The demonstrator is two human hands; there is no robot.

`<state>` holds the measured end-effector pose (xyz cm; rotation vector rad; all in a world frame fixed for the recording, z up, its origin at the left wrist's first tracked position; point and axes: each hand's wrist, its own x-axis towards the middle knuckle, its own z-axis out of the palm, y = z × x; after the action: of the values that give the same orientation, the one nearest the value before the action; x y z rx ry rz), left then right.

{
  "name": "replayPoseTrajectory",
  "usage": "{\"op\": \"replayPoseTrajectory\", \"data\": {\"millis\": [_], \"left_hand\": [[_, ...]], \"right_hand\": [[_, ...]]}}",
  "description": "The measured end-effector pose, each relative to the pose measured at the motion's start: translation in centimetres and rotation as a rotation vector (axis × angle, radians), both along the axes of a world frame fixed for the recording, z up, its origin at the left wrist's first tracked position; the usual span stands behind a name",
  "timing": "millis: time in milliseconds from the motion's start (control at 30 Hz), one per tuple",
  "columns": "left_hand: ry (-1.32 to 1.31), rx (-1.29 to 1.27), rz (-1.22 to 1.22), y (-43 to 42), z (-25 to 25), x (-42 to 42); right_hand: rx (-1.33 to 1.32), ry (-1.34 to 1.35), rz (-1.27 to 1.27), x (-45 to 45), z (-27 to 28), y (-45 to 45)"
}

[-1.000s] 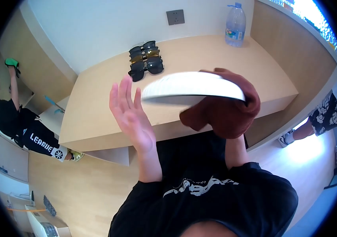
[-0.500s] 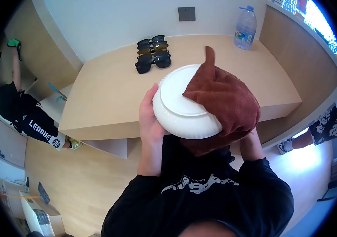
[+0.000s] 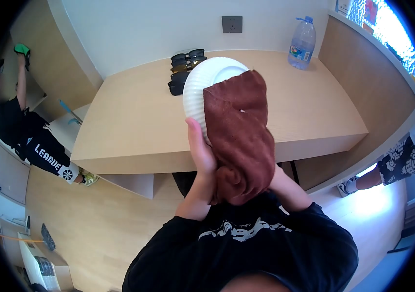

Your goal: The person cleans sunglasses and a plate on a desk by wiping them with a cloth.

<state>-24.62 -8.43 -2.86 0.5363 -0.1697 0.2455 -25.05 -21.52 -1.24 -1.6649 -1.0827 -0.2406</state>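
A white ribbed dish (image 3: 195, 92) is tilted up in front of me, its underside partly showing. A brown cloth (image 3: 239, 131) drapes over its right and lower part. My left hand (image 3: 201, 148) grips the dish at its lower left edge, thumb along the rim. Beneath the cloth, my right hand is covered, with only the wrist and forearm showing at the lower right, so its fingers are hidden. Behind the dish, a row of sunglasses (image 3: 179, 78) lies on the wooden desk (image 3: 134, 117), partly blocked from view by the dish.
A clear water bottle (image 3: 302, 44) stands at the desk's back right, near a side panel (image 3: 363, 73). A wall socket (image 3: 232, 24) is behind the desk. At the left a person (image 3: 22, 126) reaches into a cabinet; another person's leg (image 3: 370, 179) shows at the right.
My left hand went from open and apart to gripping the dish. The dish has turned to a steeper tilt and moved up-left, and the cloth now hangs down over its front.
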Motion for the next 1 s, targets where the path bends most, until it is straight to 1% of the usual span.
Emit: {"op": "replayPoseTrajectory", "data": {"millis": [33,133,167,233,267,400,500,533,600,633,667,700,733,767,800,833,867,933,967,1000], "left_hand": [[0.073,0.010,0.000,-0.3,0.1,-0.5],[-0.005,0.033,0.052,-0.9,0.8,-2.0],[-0.012,0.040,0.051,-1.1,-0.3,-1.7],[0.027,0.162,0.264,-1.5,-3.5,-0.4],[0.030,0.202,0.323,-1.6,-4.1,-0.5],[-0.133,0.432,0.453,-1.3,-5.7,-2.0],[-0.357,0.692,0.652,0.0,-6.1,-3.4],[-0.415,0.753,0.702,0.4,-6.1,-3.8],[-0.513,0.843,0.788,1.0,-6.2,-4.4],[-0.538,0.874,0.810,1.2,-6.5,-4.5],[-0.546,0.894,0.820,1.0,-6.9,-4.7],[-0.552,0.911,0.824,0.9,-7.6,-4.7],[-0.556,0.908,0.826,0.2,-10.3,-4.1],[-0.285,0.595,0.546,-0.8,-14.7,-2.9],[-0.019,0.280,0.261,-1.2,-17.0,-2.1],[-0.288,0.426,0.177,0.7,-15.2,-1.9],[-0.289,0.430,0.173,0.9,-13.4,-1.6],[-0.346,0.843,0.237,0.7,-10.8,-1.7],[-0.366,0.931,0.244,0.3,-10.5,-1.6],[-0.372,0.940,0.229,0.0,-10.2,-1.2]], "right_hand": [[0.021,-0.010,0.018,-0.2,-0.1,0.5],[0.085,-0.058,0.063,-0.1,0.0,2.0],[0.107,-0.085,0.075,0.1,0.4,2.3],[0.145,-0.153,0.074,1.0,1.3,3.1],[0.156,-0.201,0.063,1.4,1.9,3.4],[0.139,-0.452,-0.052,4.1,3.9,4.0],[0.132,-0.655,-0.148,6.8,4.6,3.5],[0.133,-0.655,-0.149,6.9,4.6,2.8],[0.077,0.015,0.057,6.8,4.3,0.3],[0.078,0.014,0.050,6.5,4.2,0.1],[0.143,0.010,0.040,5.9,4.0,0.0],[0.208,0.004,0.033,5.3,3.8,0.2],[0.272,-0.003,0.028,4.7,3.7,0.4],[0.337,-0.009,0.025,4.3,3.6,0.6],[0.402,-0.012,0.022,4.1,3.5,0.8],[0.343,-0.221,-0.029,3.9,3.4,0.8],[0.347,-0.221,-0.033,3.5,2.9,0.7],[0.350,-0.357,-0.007,1.7,1.2,0.4],[0.217,-0.341,-0.025,0.9,0.6,0.0],[0.084,-0.325,-0.044,0.1,0.1,-0.3]]}}
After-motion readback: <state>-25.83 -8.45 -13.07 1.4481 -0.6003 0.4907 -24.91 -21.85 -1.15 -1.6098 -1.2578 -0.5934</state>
